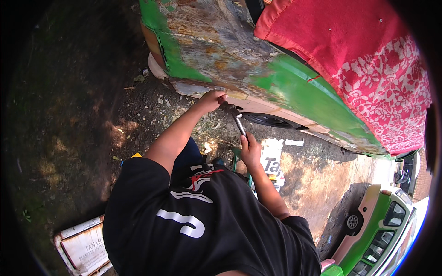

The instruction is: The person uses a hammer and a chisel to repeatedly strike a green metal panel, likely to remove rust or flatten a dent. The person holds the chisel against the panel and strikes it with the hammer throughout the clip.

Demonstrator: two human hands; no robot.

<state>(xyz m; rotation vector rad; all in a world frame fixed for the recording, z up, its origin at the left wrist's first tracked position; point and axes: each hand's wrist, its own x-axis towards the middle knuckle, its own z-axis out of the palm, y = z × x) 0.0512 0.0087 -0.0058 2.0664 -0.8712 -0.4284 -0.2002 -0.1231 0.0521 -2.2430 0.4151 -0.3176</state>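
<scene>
My right hand [251, 151] is closed round the handle of what looks like a hammer [238, 122], with a shiny metal shaft and a dark head. That head points up and left, close to my left hand [213, 100]. My left hand is closed at the lower edge of the vehicle body, its fingers round a small dark reddish thing that I cannot make out. The vehicle panel [230, 50] in front of me is green, with large patches scraped to brown, grey and rusty layers. A pale strip runs along its bottom, above a black wheel [270, 120].
A red cloth with a pale floral pattern [368, 69] hangs over the vehicle at the upper right. White printed sheets [271, 152] lie on the ground beside my right arm. A green and pink van [377, 230] stands lower right, and a white-framed sign [85, 246] lower left.
</scene>
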